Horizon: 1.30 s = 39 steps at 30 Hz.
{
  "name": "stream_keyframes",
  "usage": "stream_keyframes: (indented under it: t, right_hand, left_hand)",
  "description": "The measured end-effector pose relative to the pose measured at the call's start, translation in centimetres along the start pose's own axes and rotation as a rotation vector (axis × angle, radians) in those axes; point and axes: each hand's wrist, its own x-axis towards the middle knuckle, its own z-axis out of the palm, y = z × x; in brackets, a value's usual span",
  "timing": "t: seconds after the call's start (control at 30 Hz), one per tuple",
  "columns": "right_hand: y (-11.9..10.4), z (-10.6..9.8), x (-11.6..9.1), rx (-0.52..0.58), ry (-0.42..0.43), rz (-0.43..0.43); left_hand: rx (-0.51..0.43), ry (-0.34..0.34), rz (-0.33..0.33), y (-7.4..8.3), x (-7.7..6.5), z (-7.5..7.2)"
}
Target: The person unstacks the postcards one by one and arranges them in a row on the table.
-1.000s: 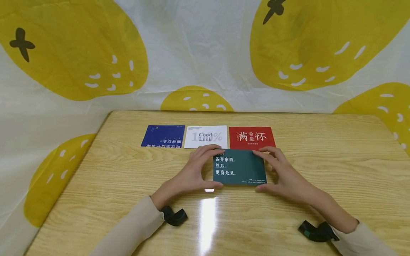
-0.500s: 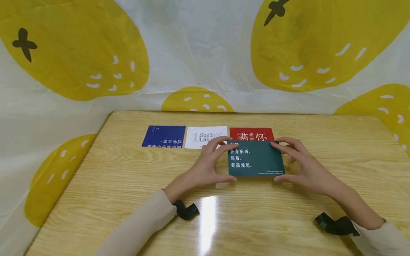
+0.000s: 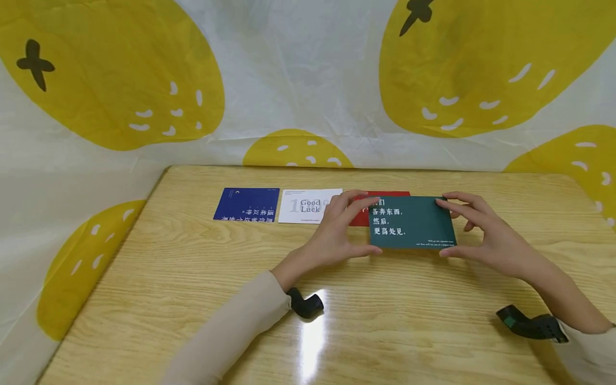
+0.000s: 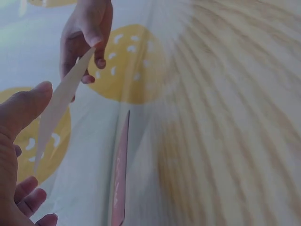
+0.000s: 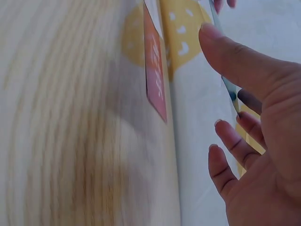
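Note:
A dark green postcard [image 3: 418, 219] with white characters is held above the table, between both hands. My left hand [image 3: 339, 230] pinches its left edge, thumb at the lower corner and fingers at the upper one. By its right corners my right hand [image 3: 491, 238] grips it the same way. The left wrist view shows the pale underside of this card [image 4: 59, 103], apart from the table. Behind it lies a red postcard [image 3: 360, 216], mostly covered in the head view; the right wrist view shows the red card [image 5: 154, 66] flat on the table.
To the left of the red card, a white "Good Luck" postcard [image 3: 303, 208] and a blue postcard [image 3: 247, 204] lie in a row on the wooden table [image 3: 168, 256]. A white cloth with yellow fruit shapes [image 3: 298, 69] hangs behind the table's back edge.
Both hands have carried the green postcard to the right and away from the body. It now covers most of the red card, which showed almost fully before. The row of cards has not moved.

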Motion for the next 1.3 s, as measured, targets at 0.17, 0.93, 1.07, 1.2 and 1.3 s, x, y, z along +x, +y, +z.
stream_keyframes:
  t: [0.17, 0.93, 1.07, 1.2, 1.3]
  right_hand:
    - [1.4, -0.5, -0.3, 0.005, 0.003, -0.006]
    - [5.6, -2.9, -0.6, -0.048, -0.069, 0.082]
    - [6.4, -3.6, -0.5, -0.056, -0.104, 0.124]
    - [7.0, -4.3, -0.6, -0.062, -0.137, 0.18]
    - [7.5, -4.8, -0.8, -0.063, -0.154, 0.214]
  left_hand:
    - [0.005, -0.023, -0.026, 0.2, 1.0, 0.5]
    - [0.241, -0.214, -0.132, 0.2, 5.6, 3.1]
    - [0.265, -0.25, -0.153, 0.2, 6.5, 3.9]
    - [0.311, -0.292, -0.181, 0.2, 7.3, 4.9]
    - [0.341, -0.311, -0.202, 0.3, 7.9, 5.8]
